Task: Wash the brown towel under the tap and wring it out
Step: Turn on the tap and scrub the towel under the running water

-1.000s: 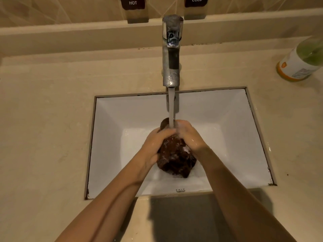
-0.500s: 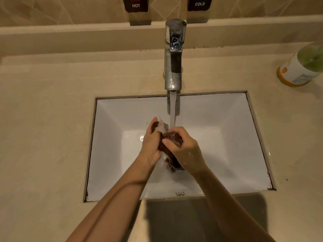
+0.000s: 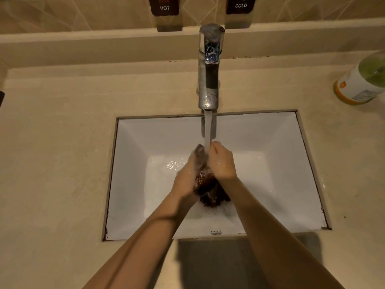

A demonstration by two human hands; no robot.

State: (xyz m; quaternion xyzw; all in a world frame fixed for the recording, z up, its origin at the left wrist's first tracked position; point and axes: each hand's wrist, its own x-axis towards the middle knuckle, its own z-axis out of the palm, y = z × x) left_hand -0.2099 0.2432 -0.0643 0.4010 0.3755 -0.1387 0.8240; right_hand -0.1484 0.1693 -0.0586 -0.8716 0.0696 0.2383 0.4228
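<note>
The brown towel [image 3: 209, 187] is a wet, bunched wad held over the white sink [image 3: 281, 142], pressed between both hands. My left hand [image 3: 187, 176] grips its left side and my right hand [image 3: 221, 161] closes over its top right. The towel's lower end hangs out below the hands. Water runs from the chrome tap [image 3: 209, 80] in a steady stream [image 3: 208, 130] and lands where the two hands meet. Splashes glitter on the basin floor left of the hands.
A beige counter [image 3: 58, 163] surrounds the sink. A bottle with an orange base [image 3: 362, 80] lies at the far right. HOT [image 3: 164, 6] and COLD [image 3: 241, 5] labels sit on the back wall above a ledge.
The hands have rubbed the towel against each other under the stream. The right hand shifted up and over the top, and more of the towel hangs below than half a second ago.
</note>
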